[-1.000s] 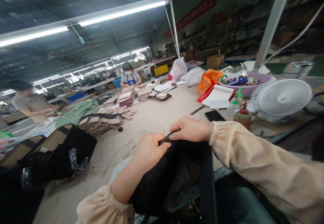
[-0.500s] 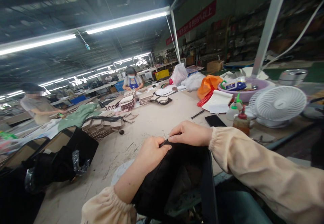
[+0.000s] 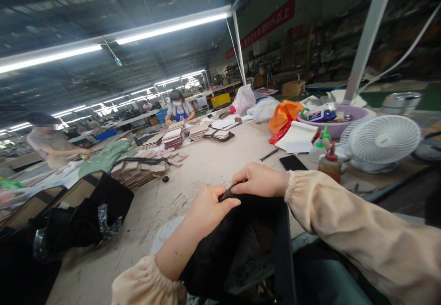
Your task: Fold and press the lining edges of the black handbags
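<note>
A black fabric bag hangs open at the near edge of the table, its inside dark. My left hand pinches the bag's upper edge between thumb and fingers. Right beside it, my right hand is closed on the same edge, palm down, fingertips almost touching the left ones. The fold of cloth between the two hands is small, and its details are hidden by the fingers. Beige elasticated sleeves cover both forearms.
More black bags lie at the left. Stacks of brown panels stand beyond. On the right are a phone, bottles, a white fan and a purple basin. Two co-workers stand across and left.
The bag's edge between my hands has lifted slightly, and my left thumb has straightened and extended to the right. Both hands stay on the edge; the view has shifted slightly.
</note>
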`<state>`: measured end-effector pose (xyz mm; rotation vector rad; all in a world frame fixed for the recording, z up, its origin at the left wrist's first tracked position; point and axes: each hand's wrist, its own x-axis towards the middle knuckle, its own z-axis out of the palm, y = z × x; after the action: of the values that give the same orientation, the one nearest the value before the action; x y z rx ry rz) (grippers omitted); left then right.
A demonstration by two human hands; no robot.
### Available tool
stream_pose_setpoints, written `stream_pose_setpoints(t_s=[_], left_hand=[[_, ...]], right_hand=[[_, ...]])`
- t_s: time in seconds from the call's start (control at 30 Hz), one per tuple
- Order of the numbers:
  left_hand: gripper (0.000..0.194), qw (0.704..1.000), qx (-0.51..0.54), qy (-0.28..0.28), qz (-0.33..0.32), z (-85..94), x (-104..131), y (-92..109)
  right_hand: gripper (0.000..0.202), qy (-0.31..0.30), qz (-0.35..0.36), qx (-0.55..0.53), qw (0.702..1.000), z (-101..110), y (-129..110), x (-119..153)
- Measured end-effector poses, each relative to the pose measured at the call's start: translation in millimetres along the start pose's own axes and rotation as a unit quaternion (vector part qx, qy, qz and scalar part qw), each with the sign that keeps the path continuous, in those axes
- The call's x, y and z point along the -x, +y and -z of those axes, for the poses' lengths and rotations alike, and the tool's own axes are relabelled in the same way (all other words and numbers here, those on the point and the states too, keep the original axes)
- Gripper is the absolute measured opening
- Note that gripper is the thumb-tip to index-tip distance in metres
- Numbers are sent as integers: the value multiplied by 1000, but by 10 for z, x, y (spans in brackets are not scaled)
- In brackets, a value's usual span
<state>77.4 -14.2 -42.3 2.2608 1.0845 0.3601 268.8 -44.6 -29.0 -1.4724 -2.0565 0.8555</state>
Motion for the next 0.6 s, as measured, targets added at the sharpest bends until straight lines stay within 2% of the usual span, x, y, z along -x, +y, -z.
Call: stream_pose_setpoints(t_s=[0.3,0.6], left_hand=[[30,997,-64,26,-46,38,26,85],[26,996,-63,33,-46,29,19,58]], right_hand=[[24,1,1,-13,1000,-4,20,-13],[30,-31,3,-65,997,-5,53,18]])
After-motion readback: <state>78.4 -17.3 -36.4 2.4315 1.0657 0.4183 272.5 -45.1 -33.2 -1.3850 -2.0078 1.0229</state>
